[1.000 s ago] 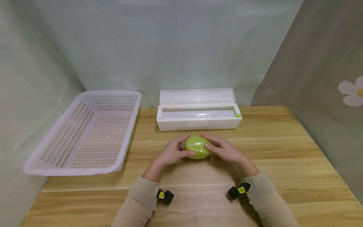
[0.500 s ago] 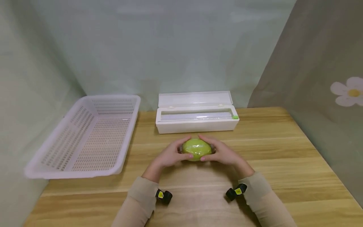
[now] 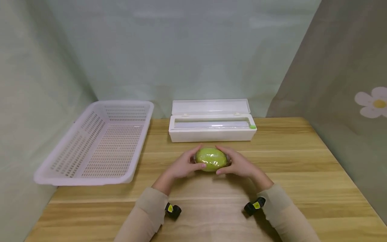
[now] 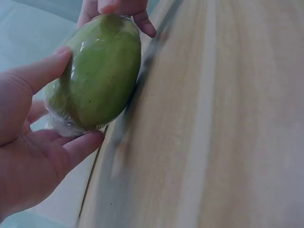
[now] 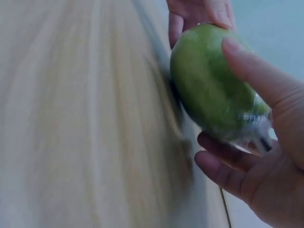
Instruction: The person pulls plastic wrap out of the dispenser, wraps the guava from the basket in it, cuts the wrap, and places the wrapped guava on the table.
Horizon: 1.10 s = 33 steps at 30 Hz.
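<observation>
A green mango (image 3: 211,159) wrapped in clear cling film is held between both hands over the table, in front of the white box. My left hand (image 3: 182,164) grips its left end, with the thumb on the near side and the fingers behind and below. On the opposite end, my right hand (image 3: 243,164) holds it the same way. Gathered film (image 4: 64,124) bunches at the left end in the left wrist view. The right wrist view shows crumpled film (image 5: 256,129) near the right palm.
Behind the hands stands a white cling film dispenser (image 3: 213,135), its lid (image 3: 210,107) raised and a film roll (image 3: 211,124) inside. A white slotted plastic basket (image 3: 127,179) sits at the left of the wooden table (image 3: 302,174). Curtains hang behind and at the sides.
The right thumb has moved from the mango's top to its near lower side. Both hands still hold the mango in about the same place; the head view has shifted slightly.
</observation>
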Each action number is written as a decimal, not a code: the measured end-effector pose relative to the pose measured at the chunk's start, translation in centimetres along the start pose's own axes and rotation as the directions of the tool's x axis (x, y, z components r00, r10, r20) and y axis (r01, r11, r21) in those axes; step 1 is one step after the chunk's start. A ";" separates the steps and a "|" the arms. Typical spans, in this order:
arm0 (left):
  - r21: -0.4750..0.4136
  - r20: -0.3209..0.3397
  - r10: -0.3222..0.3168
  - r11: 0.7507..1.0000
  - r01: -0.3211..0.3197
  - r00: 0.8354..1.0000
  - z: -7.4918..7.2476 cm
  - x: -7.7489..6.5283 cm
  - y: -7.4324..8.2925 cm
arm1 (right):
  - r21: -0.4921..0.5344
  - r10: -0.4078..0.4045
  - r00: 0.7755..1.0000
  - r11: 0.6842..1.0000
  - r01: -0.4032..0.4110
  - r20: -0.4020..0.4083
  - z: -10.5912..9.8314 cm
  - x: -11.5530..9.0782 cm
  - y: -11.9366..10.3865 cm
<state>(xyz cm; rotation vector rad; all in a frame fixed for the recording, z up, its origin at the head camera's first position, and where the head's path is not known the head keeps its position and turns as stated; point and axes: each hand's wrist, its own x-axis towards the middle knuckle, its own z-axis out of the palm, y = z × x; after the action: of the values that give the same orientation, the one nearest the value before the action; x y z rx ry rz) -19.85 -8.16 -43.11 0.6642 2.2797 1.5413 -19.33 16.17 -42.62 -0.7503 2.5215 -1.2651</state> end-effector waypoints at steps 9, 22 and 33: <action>0.093 -0.134 -0.057 0.993 0.069 0.989 0.4 -0.7 1.5 | -0.133 0.041 0.997 0.990 -0.050 -0.073 0.1 -0.6 0.1; -0.046 -0.054 -0.121 0.992 0.119 0.991 0.0 -0.1 1.4 | -0.012 0.164 0.981 0.986 -0.166 -0.099 -0.2 -1.5 -1.7; 0.081 0.039 -0.059 0.995 0.055 0.998 -0.3 1.1 1.7 | 0.016 0.211 0.971 0.977 -0.211 -0.116 0.3 -1.9 -1.7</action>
<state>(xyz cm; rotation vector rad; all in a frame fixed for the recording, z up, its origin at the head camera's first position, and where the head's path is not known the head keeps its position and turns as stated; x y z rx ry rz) -20.55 -7.31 -41.46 0.6398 2.3194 1.4043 -16.96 16.12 -41.52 -0.4033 2.6062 -1.2734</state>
